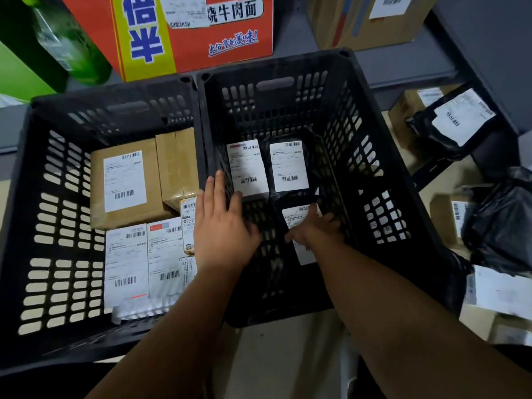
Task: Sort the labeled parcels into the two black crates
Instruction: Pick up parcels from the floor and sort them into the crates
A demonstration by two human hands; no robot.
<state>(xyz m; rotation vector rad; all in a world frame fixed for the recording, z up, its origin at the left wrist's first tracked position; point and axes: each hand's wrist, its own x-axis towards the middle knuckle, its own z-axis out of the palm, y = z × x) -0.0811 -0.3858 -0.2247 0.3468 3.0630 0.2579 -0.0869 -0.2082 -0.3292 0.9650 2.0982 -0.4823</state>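
Black crates x2, rims touching: left crate (57, 226) holds two brown boxes (98, 208) and at least three white-labelled parcels (126, 263), floor nearly covered. Left hand (221, 228) lies flat on the shared wall, fingers straight. Right crate (374, 182) holds three labelled parcels (289, 167), near-left floor bare; right hand (316, 230) sits on the nearest parcel (296, 216), grip unclear.

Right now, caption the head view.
Left hand on the right crate; right hand holds a labeled parcel inside.
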